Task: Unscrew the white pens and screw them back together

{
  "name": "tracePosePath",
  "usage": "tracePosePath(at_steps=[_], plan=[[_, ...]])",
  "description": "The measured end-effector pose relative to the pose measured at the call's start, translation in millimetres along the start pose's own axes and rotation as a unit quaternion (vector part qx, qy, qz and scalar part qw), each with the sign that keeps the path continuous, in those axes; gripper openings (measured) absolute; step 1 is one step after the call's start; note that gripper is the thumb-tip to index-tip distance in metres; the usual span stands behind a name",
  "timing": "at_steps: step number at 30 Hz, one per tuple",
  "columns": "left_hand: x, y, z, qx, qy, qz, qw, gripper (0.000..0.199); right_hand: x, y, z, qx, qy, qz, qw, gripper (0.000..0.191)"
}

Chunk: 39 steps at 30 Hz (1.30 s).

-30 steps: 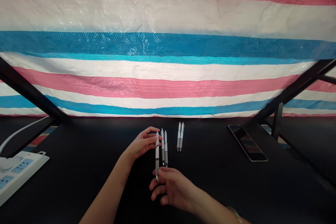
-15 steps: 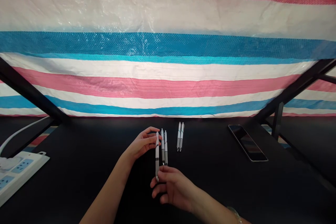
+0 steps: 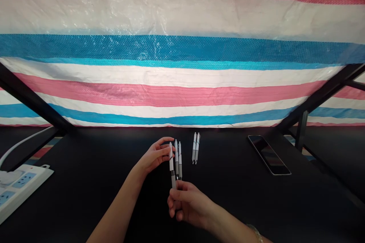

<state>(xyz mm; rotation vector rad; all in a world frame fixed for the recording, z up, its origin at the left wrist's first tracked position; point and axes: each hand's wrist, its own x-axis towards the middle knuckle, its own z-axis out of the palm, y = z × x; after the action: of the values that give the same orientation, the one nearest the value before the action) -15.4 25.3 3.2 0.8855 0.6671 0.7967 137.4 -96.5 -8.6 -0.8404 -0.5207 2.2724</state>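
My left hand [image 3: 157, 155] pinches the white upper barrel of a pen [image 3: 171, 162], index finger stretched out past its top. The thumb and fingers of my right hand [image 3: 189, 199] close round the pen's grey lower grip, hiding its tip. A dark band shows between the white barrel and the grey grip, and the grip slants a little to the right of the barrel's line. Whether the two parts have come apart, I cannot tell. Just right of this pen lie two similar white-and-grey pens [image 3: 176, 159], side by side, their lower ends near my right fingers.
Farther right on the black table [image 3: 228, 205] lie two more pens [image 3: 195, 148]. A dark-screened phone [image 3: 269, 155] rests at the right. A white power strip [image 3: 27, 184] with a cable stands at the left edge. Behind hangs a striped plastic sheet [image 3: 182, 95] between black frame bars.
My right hand has shifted slightly right and closed its fingers over the pen's tip. The grey grip now slants relative to the white barrel. My left hand has barely moved.
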Motion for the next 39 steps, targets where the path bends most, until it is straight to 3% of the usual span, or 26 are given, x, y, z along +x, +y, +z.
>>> tracePosePath(at_steps=[5,12,24,39], plan=[[2,-3,-1.9,-0.008,0.009,0.006,1.0,0.033,0,-2,1,0.002,0.009,0.003,1.0,0.037],[7,-4,-7.9,-0.064,0.098,0.066,0.991,0.03,-2,-4,3,-0.013,0.009,0.018,1.0,0.037],[12,-2,-11.1,-0.119,0.171,0.092,0.974,0.028,-4,-5,4,-0.017,0.007,0.019,1.0,0.036],[9,-1,-7.8,-0.094,0.142,0.084,0.982,0.028,-2,-4,3,-0.015,0.007,0.02,1.0,0.038]])
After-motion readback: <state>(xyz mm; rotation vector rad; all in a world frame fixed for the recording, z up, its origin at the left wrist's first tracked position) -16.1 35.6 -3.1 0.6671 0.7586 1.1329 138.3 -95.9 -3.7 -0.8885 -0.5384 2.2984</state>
